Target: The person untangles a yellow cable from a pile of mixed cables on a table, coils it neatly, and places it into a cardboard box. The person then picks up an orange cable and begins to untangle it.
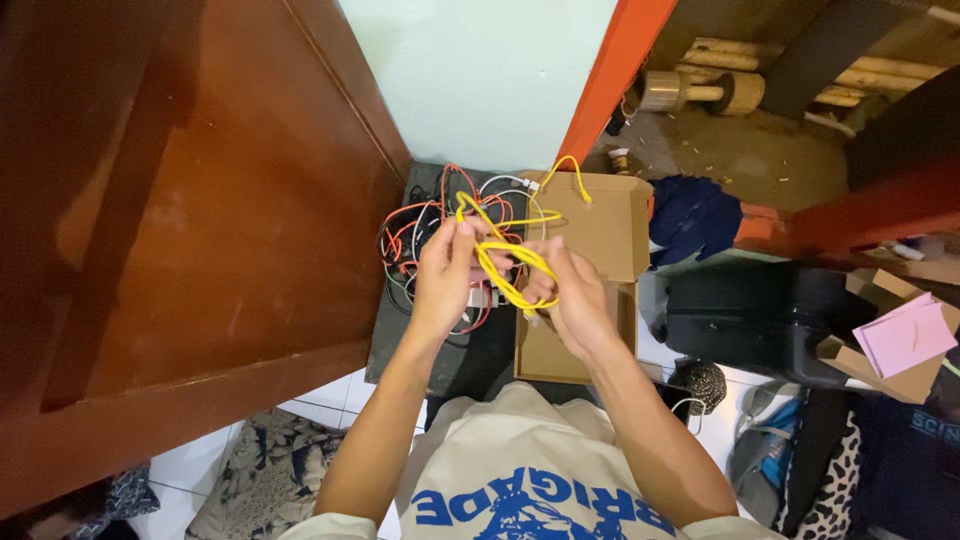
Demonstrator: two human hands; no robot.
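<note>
We hold a yellow cable (503, 262) in loops over an open cardboard box (600, 235) — left hand (445, 272) pinching one side, right hand (565, 295) fingers curled round the other. One end trails loose; a tangle of wires (425, 235) lies beside it — coiling looks part done

1. A dark reddish wooden door (190, 230) fills the left side.
2. A pale green wall (480, 70) stands ahead, beside an orange post (615, 70).
3. White floor tiles (320, 395) show below, partly covered by a patterned cloth (260, 470).
4. A black suitcase (760, 320) lies at the right.
</note>
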